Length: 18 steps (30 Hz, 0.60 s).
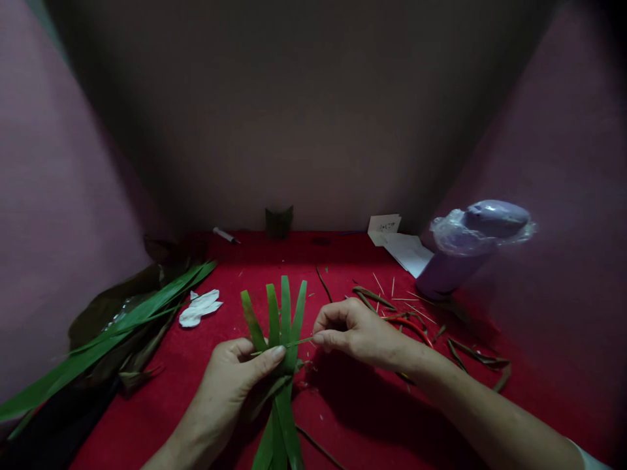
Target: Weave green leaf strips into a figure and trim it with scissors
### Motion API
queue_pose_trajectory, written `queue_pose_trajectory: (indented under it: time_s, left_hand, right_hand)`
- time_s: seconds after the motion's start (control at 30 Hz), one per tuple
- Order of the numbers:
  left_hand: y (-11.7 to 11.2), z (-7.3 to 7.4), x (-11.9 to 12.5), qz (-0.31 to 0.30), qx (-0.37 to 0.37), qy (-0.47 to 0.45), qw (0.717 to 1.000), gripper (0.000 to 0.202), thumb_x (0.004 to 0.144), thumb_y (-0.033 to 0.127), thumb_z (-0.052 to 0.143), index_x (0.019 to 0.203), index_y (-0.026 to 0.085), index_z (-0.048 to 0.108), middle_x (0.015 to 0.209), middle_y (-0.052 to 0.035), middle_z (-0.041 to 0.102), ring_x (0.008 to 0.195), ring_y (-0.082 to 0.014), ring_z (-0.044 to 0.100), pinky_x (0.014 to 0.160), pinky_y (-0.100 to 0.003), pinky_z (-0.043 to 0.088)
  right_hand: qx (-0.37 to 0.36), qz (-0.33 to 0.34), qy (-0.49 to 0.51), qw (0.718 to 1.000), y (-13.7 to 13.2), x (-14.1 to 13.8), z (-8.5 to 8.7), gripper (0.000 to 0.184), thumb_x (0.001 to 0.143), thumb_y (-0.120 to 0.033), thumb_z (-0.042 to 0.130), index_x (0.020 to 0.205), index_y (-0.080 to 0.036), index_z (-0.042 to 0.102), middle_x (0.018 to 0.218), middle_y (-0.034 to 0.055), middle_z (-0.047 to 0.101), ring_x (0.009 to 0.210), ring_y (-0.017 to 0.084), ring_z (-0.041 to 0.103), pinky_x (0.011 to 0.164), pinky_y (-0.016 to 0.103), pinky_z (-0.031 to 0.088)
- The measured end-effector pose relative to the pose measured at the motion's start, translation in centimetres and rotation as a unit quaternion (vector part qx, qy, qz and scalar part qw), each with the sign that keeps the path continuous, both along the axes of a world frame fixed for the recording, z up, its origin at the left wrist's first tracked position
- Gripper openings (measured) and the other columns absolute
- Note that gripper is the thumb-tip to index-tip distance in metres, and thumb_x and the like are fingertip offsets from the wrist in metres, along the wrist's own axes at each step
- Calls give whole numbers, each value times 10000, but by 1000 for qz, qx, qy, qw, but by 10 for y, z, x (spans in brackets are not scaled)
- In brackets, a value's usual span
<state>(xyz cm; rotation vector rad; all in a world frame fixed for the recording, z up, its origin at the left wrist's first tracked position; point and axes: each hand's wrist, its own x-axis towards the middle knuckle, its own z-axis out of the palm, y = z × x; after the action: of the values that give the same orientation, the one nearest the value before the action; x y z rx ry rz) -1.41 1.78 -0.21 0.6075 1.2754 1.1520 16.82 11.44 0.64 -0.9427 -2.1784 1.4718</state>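
Note:
My left hand (242,369) pinches a bundle of green leaf strips (285,313) at its middle, thumb laid across the front. Several strip ends fan out upward above the thumb, and longer strips hang down below toward the bottom edge. To the right, my right hand (350,329) is closed with thumb and forefinger on the end of a thin green strand (304,341). That strand runs nearly level across the bundle to my left thumb. Part of the bundle is hidden behind the left fingers.
Long green leaves (142,316) lie on the left beside a crumpled white tissue (200,308). A syringe (225,235) and white papers (406,251) are at the back of the red cloth (245,267). Thin sticks, brown leaf scraps (375,297) and a purple container (453,261) are on the right.

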Motion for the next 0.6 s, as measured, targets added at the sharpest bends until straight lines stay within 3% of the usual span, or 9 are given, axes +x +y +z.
queue_pose_trajectory:
  time_s: [0.37, 0.6]
  left_hand:
    - [2, 3, 3, -5, -3, -31, 1000, 192, 601, 231, 749, 729, 90, 720, 647, -111, 721, 554, -178, 648, 558, -252, 498]
    - [2, 1, -2, -13, 28, -21, 999, 266, 558, 177, 773, 807, 113, 705, 713, -100, 728, 641, -207, 665, 630, -293, 509]
  right_hand:
    - [-10, 1, 13, 1000, -4, -3, -2, 102, 750, -187, 568, 657, -146, 577, 573, -21, 510, 528, 77, 422, 475, 196, 308]
    - [-35, -18, 28, 999, -1, -3, -4, 99, 743, -186, 572, 653, -145, 577, 565, -22, 508, 518, 80, 422, 470, 198, 309]
